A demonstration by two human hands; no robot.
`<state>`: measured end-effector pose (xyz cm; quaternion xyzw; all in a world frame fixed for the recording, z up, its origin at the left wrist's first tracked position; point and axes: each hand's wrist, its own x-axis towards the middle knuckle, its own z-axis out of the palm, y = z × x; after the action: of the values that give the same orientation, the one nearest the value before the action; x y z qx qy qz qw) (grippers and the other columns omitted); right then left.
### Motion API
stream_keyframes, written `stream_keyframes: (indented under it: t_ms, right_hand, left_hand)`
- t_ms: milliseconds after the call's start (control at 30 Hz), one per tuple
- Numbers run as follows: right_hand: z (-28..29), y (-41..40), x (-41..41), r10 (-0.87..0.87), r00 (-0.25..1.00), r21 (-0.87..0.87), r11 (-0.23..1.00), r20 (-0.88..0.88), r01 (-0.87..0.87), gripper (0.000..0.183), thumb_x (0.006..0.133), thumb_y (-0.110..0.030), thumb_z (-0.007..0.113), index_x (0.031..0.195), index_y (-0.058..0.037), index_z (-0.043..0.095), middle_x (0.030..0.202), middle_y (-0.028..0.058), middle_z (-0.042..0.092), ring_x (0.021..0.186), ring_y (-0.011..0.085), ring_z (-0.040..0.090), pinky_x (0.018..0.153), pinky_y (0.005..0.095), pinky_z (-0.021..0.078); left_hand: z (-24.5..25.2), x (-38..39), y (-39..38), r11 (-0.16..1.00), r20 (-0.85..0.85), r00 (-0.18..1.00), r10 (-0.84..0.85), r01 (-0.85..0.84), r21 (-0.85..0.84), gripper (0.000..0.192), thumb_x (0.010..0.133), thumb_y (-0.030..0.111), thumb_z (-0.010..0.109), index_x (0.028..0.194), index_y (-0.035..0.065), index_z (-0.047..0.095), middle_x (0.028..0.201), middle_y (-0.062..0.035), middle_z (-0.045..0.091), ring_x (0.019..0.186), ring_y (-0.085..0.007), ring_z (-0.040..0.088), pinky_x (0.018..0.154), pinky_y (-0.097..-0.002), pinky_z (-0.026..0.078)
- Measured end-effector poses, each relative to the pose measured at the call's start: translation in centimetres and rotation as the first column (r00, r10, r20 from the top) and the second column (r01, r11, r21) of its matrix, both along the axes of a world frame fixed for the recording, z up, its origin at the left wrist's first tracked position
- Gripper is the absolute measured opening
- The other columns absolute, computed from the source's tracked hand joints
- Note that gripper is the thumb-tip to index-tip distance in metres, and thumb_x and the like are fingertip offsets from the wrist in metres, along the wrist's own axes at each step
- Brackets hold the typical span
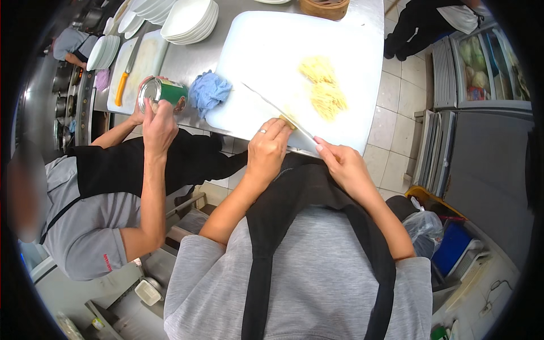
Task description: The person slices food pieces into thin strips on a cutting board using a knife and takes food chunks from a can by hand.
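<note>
On a large white cutting board [263, 46], my left hand [267, 148] pins down a small pale yellow piece of food [287, 122] with bent fingers. My right hand [345, 168] grips a kitchen knife [276, 108], its blade seen nearly edge-on and slanting away to the upper left. The blade lies right beside the piece and my left fingertips; whether it is cutting in cannot be told. Two adjoining heaps of thin pale yellow shreds [325, 95] rest right of the blade. A crumpled blue cloth [209, 91] overlaps the board's left edge.
At my left, a co-worker's hands [160, 123] hold a green tin can [172, 92]. Beyond it, an orange-handled knife [123, 85] lies on another board [146, 55]. Stacked white bowls [191, 21] and a bamboo steamer [325, 8] stand at the back. Another person's legs [408, 29] show at upper right.
</note>
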<state>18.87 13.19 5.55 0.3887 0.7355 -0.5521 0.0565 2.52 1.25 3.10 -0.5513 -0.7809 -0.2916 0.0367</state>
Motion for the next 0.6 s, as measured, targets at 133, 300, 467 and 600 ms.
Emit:
stream_keyframes:
  t_ms: [133,300,467,600]
  right_hand:
    - [2.1,-0.3,2.2,0.022,0.999,0.098,0.995,0.028,-0.025,0.036,0.097,-0.040,0.055,0.124,-0.0189,0.067,0.072,0.0183,0.059,0.069,0.0328,0.060,0.068,0.0411,0.0465]
    - [2.6,-1.2,4.3,0.017,1.000,0.124,0.992,0.004,-0.017,0.033,0.096,-0.036,0.060,0.124,-0.0216,0.067,0.074,0.0159,0.057,0.068,0.0309,0.058,0.067,0.0396,0.0461]
    - [2.3,-1.5,4.4,0.003,1.000,0.155,0.988,0.031,-0.008,0.031,0.095,-0.034,0.060,0.124,-0.0221,0.067,0.074,0.0159,0.057,0.068,0.0308,0.059,0.067,0.0397,0.0464]
    - [2.0,-1.6,4.5,0.009,0.999,0.174,0.985,0.035,-0.015,0.032,0.095,-0.035,0.060,0.123,-0.0211,0.068,0.074,0.0159,0.057,0.069,0.0307,0.059,0.067,0.0403,0.0465]
  left_hand:
    - [0.1,0.1,-0.1,0.999,-0.020,0.999,-0.032,0.032,0.005,0.019,0.075,-0.004,0.068,0.094,-0.0035,0.068,0.101,-0.0134,0.066,0.096,-0.0310,0.065,0.077,-0.0386,0.054]
    - [0.2,0.2,-0.3,0.996,-0.022,0.997,-0.072,0.071,-0.051,0.018,0.074,-0.007,0.064,0.092,-0.0063,0.065,0.103,-0.0147,0.065,0.099,-0.0328,0.064,0.077,-0.0392,0.055]
    - [-0.3,0.3,-0.2,0.998,-0.031,0.998,-0.056,0.055,-0.034,0.017,0.073,-0.009,0.063,0.090,-0.0065,0.065,0.103,-0.0150,0.064,0.098,-0.0329,0.064,0.076,-0.0394,0.055]
    - [-0.2,0.3,-0.2,0.998,-0.025,0.998,-0.053,0.052,-0.020,0.017,0.073,-0.009,0.063,0.090,-0.0067,0.065,0.101,-0.0152,0.064,0.098,-0.0329,0.064,0.076,-0.0392,0.055]
